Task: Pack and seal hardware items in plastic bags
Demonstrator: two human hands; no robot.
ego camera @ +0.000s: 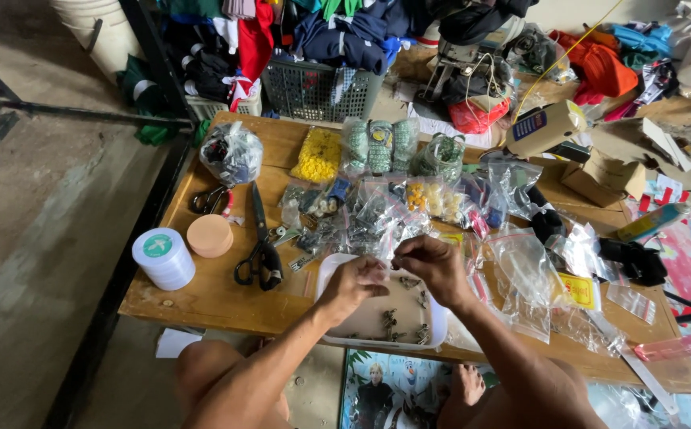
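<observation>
Fingers [397,262] of both hands pinch together on a small metal piece [394,265], held just above the far rim of a white tray [326,274] on the wooden bench [226,302]. Left hand [353,284] and right hand [433,266] meet over loose metal parts [393,322] lying in the tray. Black scissors [260,250] lie to the left. Working low over the tray would likely catch anything dropped.

clear plastic bags [520,262], yellow label [577,291]
</observation>
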